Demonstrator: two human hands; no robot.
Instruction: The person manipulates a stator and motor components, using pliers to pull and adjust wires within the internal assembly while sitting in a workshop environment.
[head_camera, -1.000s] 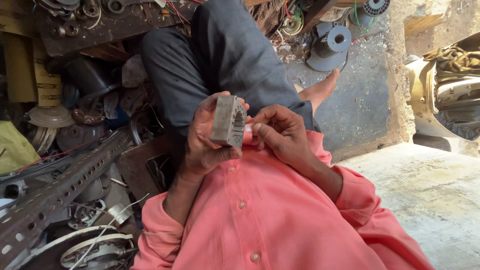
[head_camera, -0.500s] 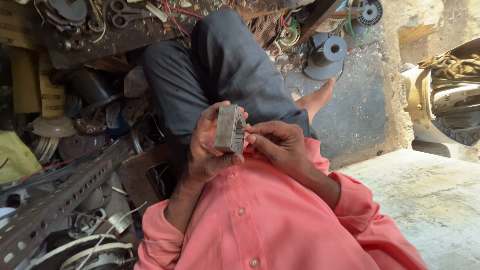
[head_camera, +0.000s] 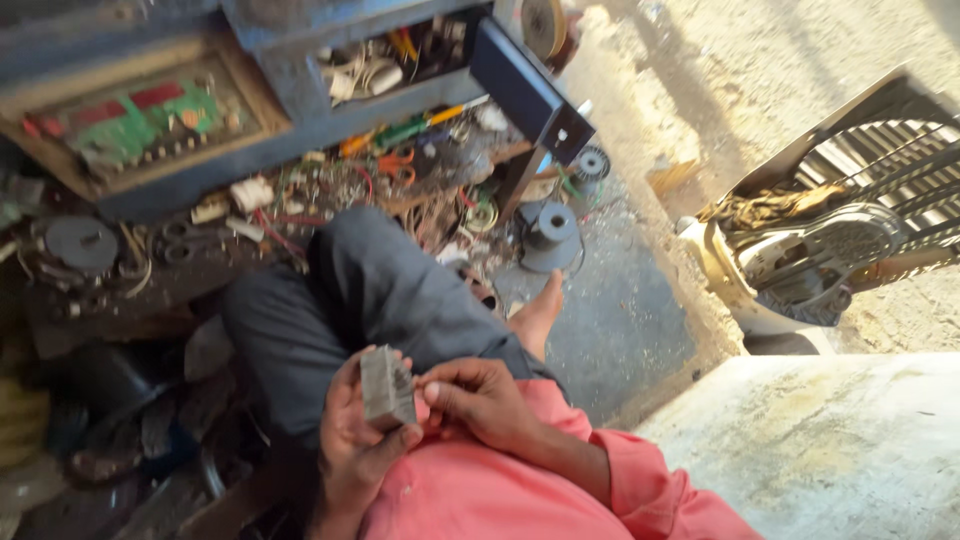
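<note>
In the head view, the camera is seen to have tilted up since a moment ago: more of the cluttered blue cabinet (head_camera: 300, 90) and grey spool (head_camera: 550, 235) is now shown, while the hold itself is unchanged. The grey block (head_camera: 387, 385) is gripped upright in the left hand (head_camera: 358, 440); the right hand (head_camera: 478, 398) is pinched at its edge, perhaps on a hidden small part. Both forearms are cut off by the near frame edge.

Repair workshop, probably electrical: circuit board (head_camera: 150, 125), wire spools (head_camera: 551, 225) (floor-level clutter), scattered tools.
</note>
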